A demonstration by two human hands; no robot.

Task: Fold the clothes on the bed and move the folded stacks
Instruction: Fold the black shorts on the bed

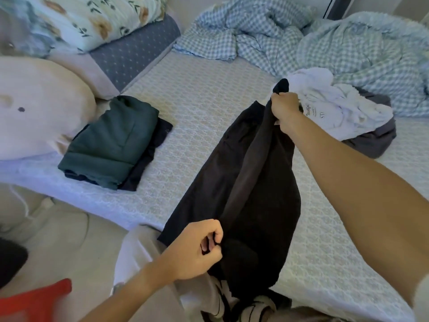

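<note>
A long black garment [250,182] is stretched over the patterned bed sheet [202,98]. My right hand [285,110] grips its far end, lifted above the sheet. My left hand [195,249] pinches its near end at the bed's edge. A folded stack lies at the left: a dark green piece [109,140] on top of a navy one [148,156]. Behind my right hand sits a loose pile with a white printed shirt [334,112] over a grey garment [373,138].
A crumpled blue checked duvet [301,36] fills the far right of the bed. A pink pillow [39,108] and a floral pillow [92,17] lie at the left. Something red [34,300] is at the lower left, off the bed.
</note>
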